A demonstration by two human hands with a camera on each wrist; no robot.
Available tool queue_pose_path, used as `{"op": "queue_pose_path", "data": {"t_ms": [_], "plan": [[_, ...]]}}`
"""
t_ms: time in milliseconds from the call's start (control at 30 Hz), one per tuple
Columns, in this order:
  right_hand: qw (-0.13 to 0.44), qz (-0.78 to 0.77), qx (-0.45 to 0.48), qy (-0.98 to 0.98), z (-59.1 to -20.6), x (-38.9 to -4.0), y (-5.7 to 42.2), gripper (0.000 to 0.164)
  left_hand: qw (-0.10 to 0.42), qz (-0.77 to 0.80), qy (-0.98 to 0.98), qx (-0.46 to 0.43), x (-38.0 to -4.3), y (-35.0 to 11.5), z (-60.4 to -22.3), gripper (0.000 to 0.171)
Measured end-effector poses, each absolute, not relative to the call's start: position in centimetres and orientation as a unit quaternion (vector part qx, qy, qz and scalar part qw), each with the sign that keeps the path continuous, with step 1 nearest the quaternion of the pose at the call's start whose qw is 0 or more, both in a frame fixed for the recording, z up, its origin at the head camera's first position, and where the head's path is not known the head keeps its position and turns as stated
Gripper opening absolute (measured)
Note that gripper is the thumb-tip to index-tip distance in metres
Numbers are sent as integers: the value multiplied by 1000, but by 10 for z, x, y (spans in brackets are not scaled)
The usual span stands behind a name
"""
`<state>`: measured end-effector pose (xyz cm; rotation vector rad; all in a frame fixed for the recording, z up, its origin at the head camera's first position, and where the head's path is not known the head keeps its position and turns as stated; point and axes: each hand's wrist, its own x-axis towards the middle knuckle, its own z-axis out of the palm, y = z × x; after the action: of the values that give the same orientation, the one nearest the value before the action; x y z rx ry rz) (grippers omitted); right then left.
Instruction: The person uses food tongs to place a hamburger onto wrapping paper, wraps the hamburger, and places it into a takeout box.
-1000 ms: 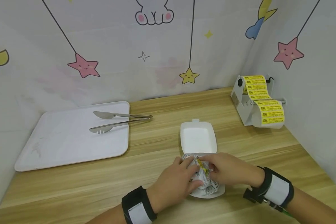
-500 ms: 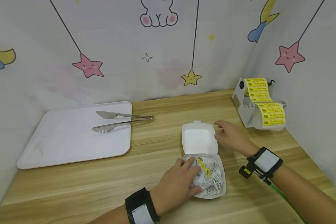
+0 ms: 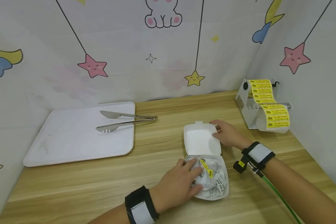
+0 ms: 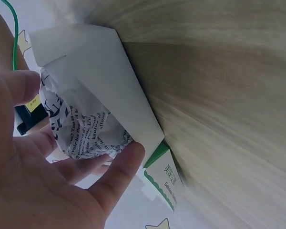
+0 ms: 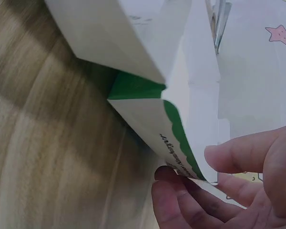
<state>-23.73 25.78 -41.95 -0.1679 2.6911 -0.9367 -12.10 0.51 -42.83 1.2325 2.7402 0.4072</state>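
A white burger box (image 3: 226, 186) with green trim on its outside stands with its lid (image 3: 200, 140) folded back. In its base sits a burger wrapped in newsprint paper (image 3: 214, 179), with a yellow sticker (image 3: 207, 168) on top. My left hand (image 3: 179, 183) rests its spread fingers on the wrapped burger's left side; in the left wrist view those fingers (image 4: 117, 174) lie over the paper and the box's edge. My right hand (image 3: 226, 133) holds the lid's far right corner, thumb on the inner side and fingers behind, as the right wrist view shows (image 5: 212, 160).
A white tray (image 3: 81, 137) lies at the left, with metal tongs (image 3: 128, 121) reaching over its right edge. A label dispenser (image 3: 243, 109) with a roll of yellow labels (image 3: 275, 115) stands at the back right. A cartoon-print cloth (image 3: 123, 40) covers the walls behind.
My right hand has left the wrapped burger, moved up and away, and taken the lid's corner. My left hand stays at the burger. The view has shifted slightly.
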Motion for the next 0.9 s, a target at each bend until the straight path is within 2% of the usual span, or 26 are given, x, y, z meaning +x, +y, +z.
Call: {"op": "queue_pose_path", "data": {"t_ms": [233,500,900], "plan": [[91,-355,-83,927,-407,-236,266,37,53,144,901,405,-122,7,-430,41],[82,-370,-96,920,-391,-228,269,33,46,139,903,403,-120,8,-431,41],[29,-372,-160,914,-367,-191,273,28,32,124,908,399,-116,9,-432,40]]}}
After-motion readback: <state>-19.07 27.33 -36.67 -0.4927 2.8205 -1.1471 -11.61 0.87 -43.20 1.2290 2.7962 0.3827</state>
